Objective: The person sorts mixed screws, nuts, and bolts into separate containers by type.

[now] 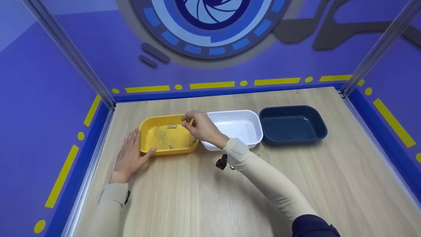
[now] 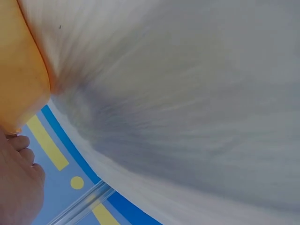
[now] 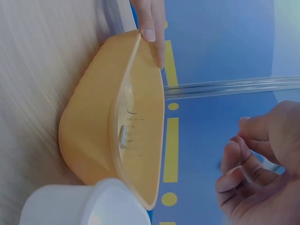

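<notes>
A yellow tray (image 1: 171, 152) stands at the left of the row with silvery screws (image 1: 171, 126) in it; dark marks spot its floor. My left hand (image 1: 129, 158) lies along the tray's left side, fingers straight, thumb at the front rim. In the left wrist view, that hand (image 2: 18, 180) touches the yellow wall (image 2: 21, 70). Over the tray's right end hovers my right hand (image 1: 202, 126), its fingers loosely bent. No object shows between those fingers (image 3: 253, 171) in the right wrist view. One screw (image 3: 123, 136) is visible inside the tray there.
A white tray (image 1: 235, 126) sits directly right of the yellow one, partly behind my right hand. Beside it is a dark blue tray (image 1: 292, 125). A small shiny piece (image 1: 233, 168) lies on the wooden table (image 1: 184, 194) by the right sleeve. Blue walls (image 1: 108, 65) enclose the table.
</notes>
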The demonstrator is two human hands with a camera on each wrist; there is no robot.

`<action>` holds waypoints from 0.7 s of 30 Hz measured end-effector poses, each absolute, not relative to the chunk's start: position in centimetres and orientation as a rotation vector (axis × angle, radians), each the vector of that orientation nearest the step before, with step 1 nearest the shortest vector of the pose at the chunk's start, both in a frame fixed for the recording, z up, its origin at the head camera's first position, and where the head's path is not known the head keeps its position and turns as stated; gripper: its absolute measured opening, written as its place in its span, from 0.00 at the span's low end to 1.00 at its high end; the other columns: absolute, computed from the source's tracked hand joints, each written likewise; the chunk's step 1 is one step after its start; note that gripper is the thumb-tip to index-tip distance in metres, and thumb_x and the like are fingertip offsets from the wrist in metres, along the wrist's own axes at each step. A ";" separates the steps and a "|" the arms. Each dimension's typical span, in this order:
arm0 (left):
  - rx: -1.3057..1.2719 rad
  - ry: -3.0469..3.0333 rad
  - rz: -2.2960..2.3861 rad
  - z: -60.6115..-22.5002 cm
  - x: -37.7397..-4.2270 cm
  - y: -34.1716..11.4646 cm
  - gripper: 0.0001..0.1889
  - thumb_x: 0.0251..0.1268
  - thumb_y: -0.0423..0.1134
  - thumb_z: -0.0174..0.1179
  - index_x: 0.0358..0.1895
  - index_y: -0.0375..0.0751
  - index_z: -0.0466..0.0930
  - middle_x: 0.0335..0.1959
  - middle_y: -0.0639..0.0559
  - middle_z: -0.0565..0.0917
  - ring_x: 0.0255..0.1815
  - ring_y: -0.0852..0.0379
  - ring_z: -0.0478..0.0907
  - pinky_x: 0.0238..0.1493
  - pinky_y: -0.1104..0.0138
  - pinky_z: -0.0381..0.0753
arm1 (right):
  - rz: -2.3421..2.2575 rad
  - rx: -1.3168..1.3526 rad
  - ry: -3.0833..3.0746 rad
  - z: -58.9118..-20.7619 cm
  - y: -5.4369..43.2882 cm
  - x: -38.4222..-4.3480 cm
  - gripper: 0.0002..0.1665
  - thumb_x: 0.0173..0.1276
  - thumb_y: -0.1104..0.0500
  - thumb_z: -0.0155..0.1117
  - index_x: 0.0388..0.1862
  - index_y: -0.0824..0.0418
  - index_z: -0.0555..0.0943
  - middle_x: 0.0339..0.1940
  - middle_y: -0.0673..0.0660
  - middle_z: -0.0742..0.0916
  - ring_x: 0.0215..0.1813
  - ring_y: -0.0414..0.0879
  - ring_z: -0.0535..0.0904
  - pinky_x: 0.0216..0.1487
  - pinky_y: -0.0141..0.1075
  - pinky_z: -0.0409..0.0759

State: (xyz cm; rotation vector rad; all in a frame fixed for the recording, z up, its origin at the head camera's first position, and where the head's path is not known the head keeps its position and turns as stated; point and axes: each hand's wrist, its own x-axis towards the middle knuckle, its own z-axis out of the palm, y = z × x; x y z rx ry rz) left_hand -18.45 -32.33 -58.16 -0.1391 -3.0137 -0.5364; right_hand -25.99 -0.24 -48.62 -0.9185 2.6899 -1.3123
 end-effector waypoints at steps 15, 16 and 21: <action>-0.154 -2.917 -0.486 -56.5 -18.8 -30.1 0.56 0.70 0.75 0.56 0.87 0.37 0.53 0.89 0.37 0.50 0.89 0.33 0.44 0.89 0.41 0.44 | -1.407 -1.027 2.683 -48.6 4.1 -25.1 0.10 0.78 0.61 0.68 0.52 0.65 0.89 0.44 0.58 0.90 0.45 0.48 0.86 0.44 0.36 0.88; -0.156 -2.914 -0.489 -56.4 -18.9 -29.8 0.56 0.70 0.75 0.56 0.87 0.38 0.53 0.89 0.38 0.50 0.89 0.33 0.44 0.89 0.41 0.44 | -1.408 -1.023 2.684 -48.7 4.4 -25.0 0.10 0.78 0.61 0.68 0.52 0.65 0.89 0.44 0.58 0.90 0.44 0.48 0.86 0.44 0.36 0.88; -0.183 -2.907 -0.507 -56.4 -18.8 -28.2 0.55 0.71 0.74 0.57 0.87 0.38 0.53 0.90 0.39 0.50 0.90 0.34 0.43 0.89 0.41 0.44 | -1.423 -1.018 2.676 -49.2 6.0 -24.1 0.09 0.78 0.62 0.68 0.51 0.65 0.88 0.43 0.59 0.89 0.42 0.50 0.86 0.44 0.41 0.90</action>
